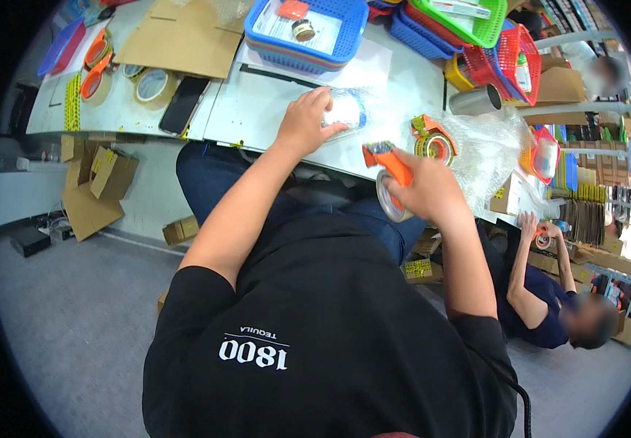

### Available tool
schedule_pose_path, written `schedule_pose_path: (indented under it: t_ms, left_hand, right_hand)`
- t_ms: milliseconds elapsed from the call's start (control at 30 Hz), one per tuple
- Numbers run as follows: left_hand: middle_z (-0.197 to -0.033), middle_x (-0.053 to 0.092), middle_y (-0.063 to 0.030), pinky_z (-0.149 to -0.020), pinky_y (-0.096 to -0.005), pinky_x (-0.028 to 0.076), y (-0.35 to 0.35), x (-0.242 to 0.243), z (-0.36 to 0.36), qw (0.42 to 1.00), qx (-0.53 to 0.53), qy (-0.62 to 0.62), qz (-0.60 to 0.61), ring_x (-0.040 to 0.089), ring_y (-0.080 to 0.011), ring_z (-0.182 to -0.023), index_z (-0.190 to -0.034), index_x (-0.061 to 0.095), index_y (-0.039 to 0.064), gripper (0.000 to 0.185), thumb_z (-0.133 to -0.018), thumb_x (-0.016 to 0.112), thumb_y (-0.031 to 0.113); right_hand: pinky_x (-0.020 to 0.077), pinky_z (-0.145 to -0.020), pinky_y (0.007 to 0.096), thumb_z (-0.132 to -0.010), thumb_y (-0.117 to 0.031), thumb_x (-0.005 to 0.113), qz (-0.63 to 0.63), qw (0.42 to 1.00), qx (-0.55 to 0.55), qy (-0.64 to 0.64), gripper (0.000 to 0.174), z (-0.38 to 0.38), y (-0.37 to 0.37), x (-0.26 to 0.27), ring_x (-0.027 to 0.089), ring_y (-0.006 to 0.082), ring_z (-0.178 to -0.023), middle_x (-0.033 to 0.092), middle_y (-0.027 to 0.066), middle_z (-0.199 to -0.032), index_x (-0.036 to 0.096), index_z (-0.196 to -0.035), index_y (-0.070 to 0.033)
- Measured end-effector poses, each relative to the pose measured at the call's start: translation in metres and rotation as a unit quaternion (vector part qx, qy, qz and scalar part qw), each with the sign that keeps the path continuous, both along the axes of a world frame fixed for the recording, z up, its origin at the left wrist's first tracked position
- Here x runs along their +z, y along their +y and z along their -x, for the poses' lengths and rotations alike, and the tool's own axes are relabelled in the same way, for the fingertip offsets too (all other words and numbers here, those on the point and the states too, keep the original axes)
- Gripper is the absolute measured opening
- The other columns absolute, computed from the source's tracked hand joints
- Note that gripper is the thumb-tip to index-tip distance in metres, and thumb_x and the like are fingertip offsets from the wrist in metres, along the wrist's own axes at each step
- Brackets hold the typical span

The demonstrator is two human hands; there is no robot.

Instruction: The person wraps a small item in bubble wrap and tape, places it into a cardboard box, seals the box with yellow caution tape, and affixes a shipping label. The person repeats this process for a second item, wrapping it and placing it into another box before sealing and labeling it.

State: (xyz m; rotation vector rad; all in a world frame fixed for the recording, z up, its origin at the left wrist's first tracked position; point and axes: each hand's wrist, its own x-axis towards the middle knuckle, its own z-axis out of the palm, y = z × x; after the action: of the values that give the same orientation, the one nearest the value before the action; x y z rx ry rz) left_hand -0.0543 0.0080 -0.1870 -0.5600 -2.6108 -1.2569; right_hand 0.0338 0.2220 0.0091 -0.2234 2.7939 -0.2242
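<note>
My left hand [305, 121] grips a cylindrical item wrapped in clear plastic [345, 108], which lies on the white table and shows a blue band at its right end. What the wrapped item is, I cannot tell. In my right hand [430, 183] is an orange tape dispenser [394, 167] with a roll of tape, held at the table's front edge. Just beyond that hand a second orange dispenser with a yellow-and-black tape roll [434, 147] rests on the table. A sheet of bubble wrap [482, 150] spreads out to its right.
A metal cup [475, 100] lies on its side by the bubble wrap. Stacked blue baskets [356, 33] and a green basket [493, 35] stand at the back. To the left are a phone [184, 105], tape rolls [155, 86] and flat cardboard [184, 38]. A co-worker [537, 295] sits at the right.
</note>
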Motion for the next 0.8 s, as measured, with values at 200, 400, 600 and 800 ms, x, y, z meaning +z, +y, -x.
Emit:
schedule_pose_path:
  t_ms: [200, 400, 600, 800]
  left_hand:
    - [-0.143, 0.060, -0.0205, -0.105, -0.0502, 0.048, -0.004, 0.020, 0.014, 0.989, -0.091, 0.024, 0.111, 0.055, -0.0425, -0.131, -0.101, 0.052, 0.007, 0.054, -0.078, 0.092, 0.035]
    - [-0.097, 0.067, -0.0167, -0.083, -0.0498, 0.049, -0.016, 0.052, 0.019, 0.980, -0.038, -0.118, 0.156, 0.064, -0.0383, -0.100, -0.091, 0.055, 0.006, 0.057, -0.081, 0.087, 0.052]
    - [-0.132, 0.066, -0.0267, -0.101, -0.0473, 0.051, 0.043, 0.069, 0.042, 0.963, -0.054, -0.140, 0.222, 0.062, -0.0434, -0.126, -0.129, 0.058, 0.002, 0.077, -0.079, 0.088, 0.053]
    - [-0.149, 0.057, -0.0269, -0.114, -0.0433, 0.047, 0.043, 0.067, 0.051, 0.951, -0.046, -0.156, 0.264, 0.056, -0.0383, -0.140, -0.160, 0.034, -0.002, 0.115, -0.076, 0.089, 0.053]
  right_hand:
    - [0.0601, -0.088, 0.0443, -0.079, -0.025, 0.076, -0.224, 0.952, 0.151, -0.144, 0.032, 0.048, -0.040, -0.072, 0.077, 0.0322, -0.096, 0.079, 0.0189, -0.099, 0.083, -0.103, -0.005]
    - [0.0592, -0.093, 0.0440, -0.081, -0.030, 0.072, -0.153, 0.953, 0.127, -0.229, 0.040, 0.057, -0.029, -0.072, 0.075, 0.0343, -0.106, 0.077, 0.0219, -0.115, 0.081, -0.110, -0.005]
    - [0.0530, -0.105, 0.0454, -0.094, -0.038, 0.072, 0.232, 0.937, -0.244, -0.087, 0.048, 0.005, 0.116, -0.152, 0.068, 0.0393, -0.121, 0.072, 0.0247, -0.127, 0.071, -0.135, -0.013]
    - [0.0511, -0.107, 0.0464, -0.094, -0.034, 0.078, 0.158, 0.969, -0.104, 0.158, 0.072, -0.002, 0.080, -0.125, 0.063, 0.0426, -0.124, 0.062, 0.0267, -0.140, 0.049, -0.149, 0.002]
